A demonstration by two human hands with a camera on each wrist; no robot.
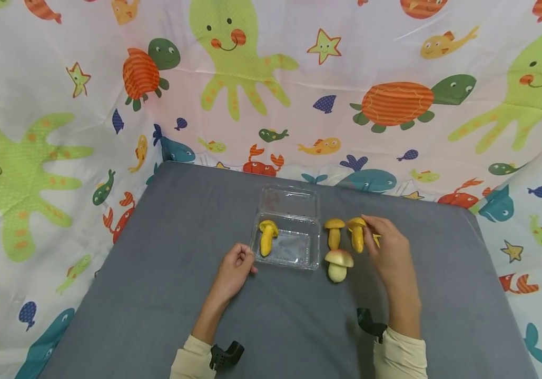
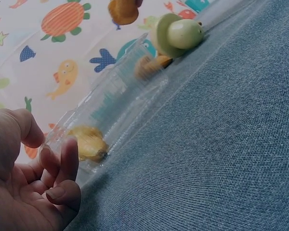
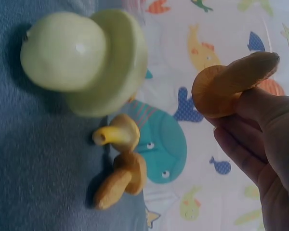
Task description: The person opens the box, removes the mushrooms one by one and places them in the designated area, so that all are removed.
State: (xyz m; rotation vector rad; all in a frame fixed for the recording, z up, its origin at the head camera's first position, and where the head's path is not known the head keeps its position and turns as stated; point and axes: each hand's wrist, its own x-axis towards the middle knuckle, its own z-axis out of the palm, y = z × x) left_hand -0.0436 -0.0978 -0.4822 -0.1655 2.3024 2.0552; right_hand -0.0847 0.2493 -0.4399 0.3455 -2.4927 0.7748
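A clear plastic box lies with its lid folded back, and one yellow toy mushroom rests in its left side. At the box's front left corner, my left hand pinches the rim between thumb and fingertip. My right hand holds another yellow mushroom by its cap, raised off the cloth with the stem pointing away from the palm in the right wrist view. Beside the box lie a yellow-brown mushroom and a larger pale mushroom. A further small mushroom is mostly hidden behind my right hand.
Grey cloth covers the table. A white curtain printed with sea animals hangs along the back and both sides. The box's open lid leans toward the back curtain.
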